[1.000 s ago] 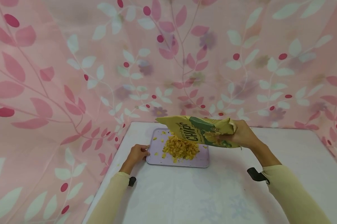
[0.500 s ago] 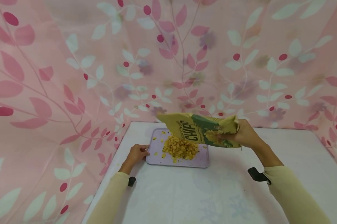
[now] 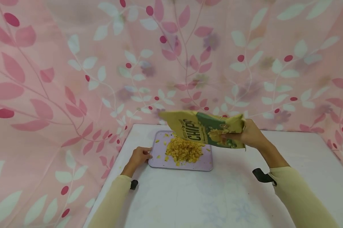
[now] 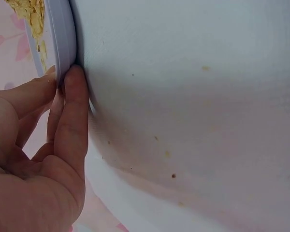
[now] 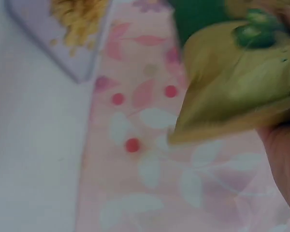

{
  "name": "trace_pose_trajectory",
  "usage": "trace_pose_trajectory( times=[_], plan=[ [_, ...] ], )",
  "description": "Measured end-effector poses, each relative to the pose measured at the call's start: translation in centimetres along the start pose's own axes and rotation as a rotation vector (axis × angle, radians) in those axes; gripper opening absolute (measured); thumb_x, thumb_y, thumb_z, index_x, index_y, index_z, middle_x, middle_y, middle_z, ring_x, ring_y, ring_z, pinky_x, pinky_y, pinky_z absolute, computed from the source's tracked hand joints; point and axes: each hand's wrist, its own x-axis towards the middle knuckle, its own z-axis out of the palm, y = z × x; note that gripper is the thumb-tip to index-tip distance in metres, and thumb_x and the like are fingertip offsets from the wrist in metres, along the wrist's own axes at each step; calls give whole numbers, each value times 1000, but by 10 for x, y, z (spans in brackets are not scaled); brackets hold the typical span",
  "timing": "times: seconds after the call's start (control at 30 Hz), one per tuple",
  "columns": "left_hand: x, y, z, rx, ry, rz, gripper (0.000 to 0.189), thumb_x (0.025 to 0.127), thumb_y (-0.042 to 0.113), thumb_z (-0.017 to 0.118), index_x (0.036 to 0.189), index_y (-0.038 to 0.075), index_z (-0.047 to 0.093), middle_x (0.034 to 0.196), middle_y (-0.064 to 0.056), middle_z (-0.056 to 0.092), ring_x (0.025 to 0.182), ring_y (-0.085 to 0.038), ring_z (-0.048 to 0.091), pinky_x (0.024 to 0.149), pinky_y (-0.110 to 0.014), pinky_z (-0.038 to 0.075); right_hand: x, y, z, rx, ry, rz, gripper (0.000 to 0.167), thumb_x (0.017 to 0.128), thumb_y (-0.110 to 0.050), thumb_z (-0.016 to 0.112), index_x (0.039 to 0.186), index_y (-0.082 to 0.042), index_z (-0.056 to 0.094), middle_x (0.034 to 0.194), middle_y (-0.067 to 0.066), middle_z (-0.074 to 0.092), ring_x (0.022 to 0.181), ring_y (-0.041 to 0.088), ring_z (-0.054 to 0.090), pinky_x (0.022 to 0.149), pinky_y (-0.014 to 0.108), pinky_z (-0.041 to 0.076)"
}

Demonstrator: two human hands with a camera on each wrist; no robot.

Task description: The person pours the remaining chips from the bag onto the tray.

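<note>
My right hand [image 3: 252, 134] grips a yellow and green chip bag [image 3: 192, 129] by its right end. The bag is held on its side above a pale purple tray [image 3: 157, 163], its left end over the heap. Broken yellow chips [image 3: 184, 151] are piled in the middle of the tray, with a few loose bits around them. At the tray's left edge, my left hand [image 3: 140, 155] pinches the rim; the left wrist view shows thumb above and fingers [image 4: 75, 101] against the outer side. In the right wrist view the bag [image 5: 237, 77] is blurred, and the inside of it is hidden.
The tray stands on a white-covered table [image 3: 188, 196], near its back edge. Small crumbs [image 4: 173, 176] lie on the cloth near the left hand. A pink leaf-patterned curtain [image 3: 171, 63] hangs behind and to the left of the table.
My right hand has lifted the chip bag slightly and shifted it a little to the right. The left hand and the tray have stayed in place.
</note>
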Motion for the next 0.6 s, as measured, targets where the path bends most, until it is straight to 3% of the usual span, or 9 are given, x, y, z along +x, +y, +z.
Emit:
trace_pose_trajectory(
  times=[0.1, 0.2, 0.27, 0.37, 0.43, 0.5, 0.6],
  plan=[
    [0, 2, -1, 18, 1, 4, 47, 82, -1, 75, 128, 1, 62, 79, -7, 67, 61, -15, 64, 59, -28, 54, -4, 6, 3, -107, -49, 31, 39, 75, -19, 86, 108, -10, 67, 94, 0, 70, 84, 11, 65, 74, 31, 53],
    [0, 1, 0, 15, -3, -9, 47, 83, 0, 75, 128, 2, 62, 79, -6, 66, 62, -15, 63, 60, -28, 54, -4, 6, 3, -109, -45, 43, 38, 75, -19, 86, 107, -11, 67, 94, -1, 70, 85, 12, 65, 75, 32, 53],
    [0, 1, 0, 12, -3, -9, 48, 83, 0, 75, 128, 3, 62, 79, -6, 66, 62, -15, 63, 60, -28, 54, -5, 3, 1, -55, -13, 47, 38, 75, -16, 86, 106, -13, 67, 94, -3, 70, 86, 10, 65, 75, 28, 53],
    [1, 0, 1, 8, -2, -2, 48, 82, 0, 75, 128, 3, 62, 80, -6, 66, 63, -15, 63, 60, -28, 54, -4, -5, -3, 86, 23, -16, 37, 75, -2, 83, 109, -6, 67, 98, 5, 71, 90, 15, 67, 77, 27, 54],
    [1, 1, 1, 5, 3, 6, 48, 81, -1, 76, 127, 3, 63, 79, -6, 67, 62, -15, 64, 60, -28, 54, -5, -11, -3, 111, 17, 2, 37, 75, -1, 83, 109, -5, 67, 98, 5, 71, 90, 14, 67, 76, 27, 54],
    [2, 1, 1, 3, 8, 10, 48, 81, -1, 76, 127, 2, 63, 79, -6, 68, 62, -15, 64, 60, -29, 55, -6, -9, -1, 75, -18, 20, 35, 77, -3, 82, 107, -3, 67, 97, 8, 71, 88, 18, 67, 76, 33, 54],
    [2, 0, 0, 7, 12, 4, 47, 81, 0, 77, 126, 3, 64, 79, -6, 68, 62, -15, 65, 61, -28, 54, -13, 1, 6, -28, -67, 122, 36, 77, -18, 85, 106, -8, 65, 96, 3, 69, 87, 14, 65, 75, 32, 53]
  ],
)
